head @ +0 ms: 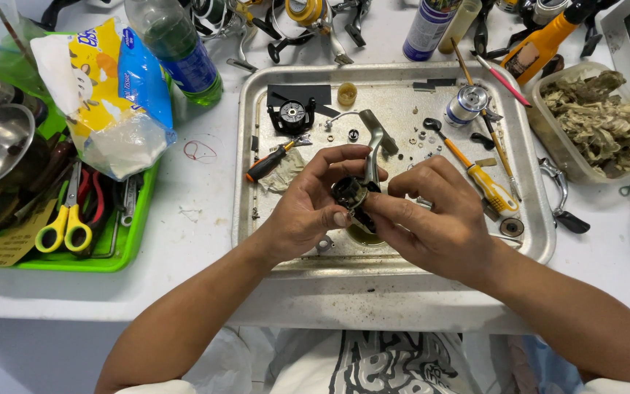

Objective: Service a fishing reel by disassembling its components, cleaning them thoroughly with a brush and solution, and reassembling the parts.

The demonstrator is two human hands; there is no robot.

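Fingers of the left hand (308, 208) and right hand (432, 226) hide most of the dark reel body (349, 195); tiny screws (perhaps washers) toward one o'clock stay unreadable.

One head camera, looking steeply down at the grip from close above.

The single view sits on the person's head and faces almost straight down and slightly forward, so the left hand (308, 208) and right hand (432, 219) meet just below the middle of the picture, near enough that fingers and the small dark reel part (350, 195) between them show clearly. Both forearms enter from the bottom edge, nearest the camera. Around the grip lies the metal tray (402, 255); beyond the grip, toward the top edge, is the far side of the table (191, 226). Left of the grip the green bin (122, 248) is cut by the frame. There is no second view to overlap with.
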